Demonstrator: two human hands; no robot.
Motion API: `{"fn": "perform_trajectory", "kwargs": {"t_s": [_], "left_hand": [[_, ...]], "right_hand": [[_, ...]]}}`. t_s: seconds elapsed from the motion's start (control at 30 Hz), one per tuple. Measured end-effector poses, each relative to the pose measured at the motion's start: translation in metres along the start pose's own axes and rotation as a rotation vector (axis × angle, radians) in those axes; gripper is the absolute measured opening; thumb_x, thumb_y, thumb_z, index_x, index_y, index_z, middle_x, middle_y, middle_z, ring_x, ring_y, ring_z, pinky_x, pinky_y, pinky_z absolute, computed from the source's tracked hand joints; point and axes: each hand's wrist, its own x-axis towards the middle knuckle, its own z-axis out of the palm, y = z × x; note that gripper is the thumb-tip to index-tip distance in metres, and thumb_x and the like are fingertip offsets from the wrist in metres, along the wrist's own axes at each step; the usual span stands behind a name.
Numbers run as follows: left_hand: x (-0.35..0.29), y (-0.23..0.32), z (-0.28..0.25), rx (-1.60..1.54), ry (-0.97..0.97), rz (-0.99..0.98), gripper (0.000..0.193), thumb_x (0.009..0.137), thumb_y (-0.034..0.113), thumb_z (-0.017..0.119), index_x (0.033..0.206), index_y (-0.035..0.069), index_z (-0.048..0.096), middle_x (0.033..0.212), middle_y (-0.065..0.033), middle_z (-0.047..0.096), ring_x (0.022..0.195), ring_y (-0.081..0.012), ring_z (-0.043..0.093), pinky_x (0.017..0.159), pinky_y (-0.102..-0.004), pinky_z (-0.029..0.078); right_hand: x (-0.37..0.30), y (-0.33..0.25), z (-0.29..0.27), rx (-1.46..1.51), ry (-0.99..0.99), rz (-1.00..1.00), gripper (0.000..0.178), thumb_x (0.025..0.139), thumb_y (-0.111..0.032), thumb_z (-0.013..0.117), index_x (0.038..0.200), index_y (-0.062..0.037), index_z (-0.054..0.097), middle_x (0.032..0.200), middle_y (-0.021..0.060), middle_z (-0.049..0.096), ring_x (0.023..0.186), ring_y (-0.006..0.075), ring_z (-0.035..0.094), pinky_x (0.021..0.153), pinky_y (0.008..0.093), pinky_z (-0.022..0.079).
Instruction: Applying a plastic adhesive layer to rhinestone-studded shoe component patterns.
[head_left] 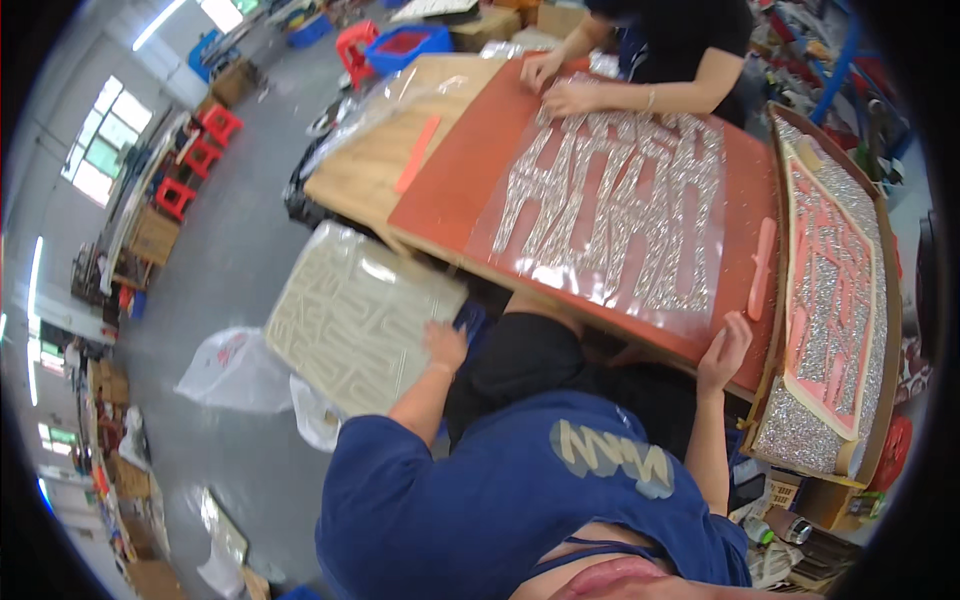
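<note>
Underhand — pale cut-out sheet (355, 318), plastic-wrapped

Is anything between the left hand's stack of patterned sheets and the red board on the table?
Nothing visible blocks it. The left hand rests on the stack of patterned sheets, held off the table's near-left corner. The red board lies just beyond; its glitter-letter film covers the middle, with bare board on the near-left side.

Both bare forearms rise from the lower middle of the frame, the left hand (445, 345) left of centre lying flat with fingers spread, the right hand (725, 350) right of centre raised, open, fingers loosely curled.
</note>
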Motion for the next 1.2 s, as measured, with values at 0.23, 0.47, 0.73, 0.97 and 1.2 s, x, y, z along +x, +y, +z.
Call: {"fn": "perform_trajectory", "kwargs": {"t_s": [0.23,0.47,0.73,0.97,1.2], "left_hand": [[-0.014,-0.024,0.064,-0.066,-0.194,-0.108,0.043,0.075,0.026,0.060,0.114,0.012,0.050,0.141,-0.0234,0.016,0.132,-0.0421,0.010,0.099,-0.0634,0.017],[-0.001,-0.006,0.058,0.004,-0.139,-0.140,0.034,0.079,0.021,0.052,0.111,0.011,0.052,0.140,-0.0235,0.018,0.132,-0.0419,0.010,0.098,-0.0656,0.014],[0.003,0.004,0.059,-0.040,-0.234,-0.131,0.036,0.084,0.023,0.044,0.118,0.011,0.049,0.143,-0.0206,0.013,0.133,-0.0392,0.009,0.099,-0.0633,0.016],[0.003,0.000,0.061,-0.010,-0.210,-0.098,0.034,0.086,0.022,0.041,0.118,0.011,0.049,0.143,-0.0199,0.013,0.133,-0.0388,0.009,0.098,-0.0625,0.020],[0.006,-0.003,0.064,-0.050,-0.202,-0.118,0.034,0.089,0.022,0.036,0.119,0.013,0.049,0.144,-0.0189,0.013,0.134,-0.0369,0.009,0.099,-0.0604,0.021]], "right_hand": [[-0.062,-0.045,-0.037,0.253,-0.490,-0.287,0.035,0.069,0.005,0.057,0.103,-0.0023,0.053,0.105,0.0180,0.052,0.104,0.0378,0.048,0.092,0.0470,0.037],[-0.150,0.030,-0.101,-0.261,-0.653,0.318,0.033,0.083,-0.006,0.046,0.115,0.0015,0.048,0.114,0.0239,0.049,0.106,0.0391,0.046,0.092,0.0440,0.036],[-0.230,0.060,-0.107,-0.371,-0.674,0.718,0.029,0.087,-0.007,0.042,0.114,0.0029,0.049,0.102,0.0262,0.056,0.095,0.0405,0.053,0.082,0.0423,0.044],[-0.232,0.099,-0.095,-0.303,-0.639,0.697,0.026,0.084,-0.005,0.043,0.106,0.0035,0.054,0.097,0.0259,0.058,0.094,0.0402,0.054,0.082,0.0426,0.044],[-0.287,0.179,-0.074,-0.480,-0.717,0.765,0.024,0.084,-0.010,0.042,0.100,0.0014,0.057,0.092,0.0245,0.060,0.086,0.0410,0.058,0.075,0.0451,0.046]]}}
